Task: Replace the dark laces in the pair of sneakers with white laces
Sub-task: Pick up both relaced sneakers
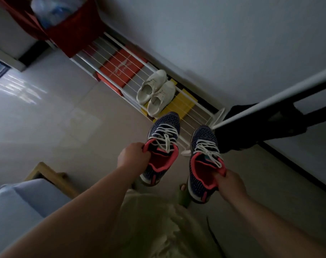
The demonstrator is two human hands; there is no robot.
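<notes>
Left hand grips the collar of the left sneaker; right hand grips the collar of the right sneaker. Both held in the air, toes toward the shoe rack, white laces threaded. 2 white shoes sit on the rack.

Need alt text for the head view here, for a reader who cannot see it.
A person holds a dark blue sneaker with white laces in each hand, left hand gripping the left sneaker by its red collar, right hand gripping the right sneaker likewise. Beyond them, a white shoe rack against the wall carries a pair of white shoes.
</notes>
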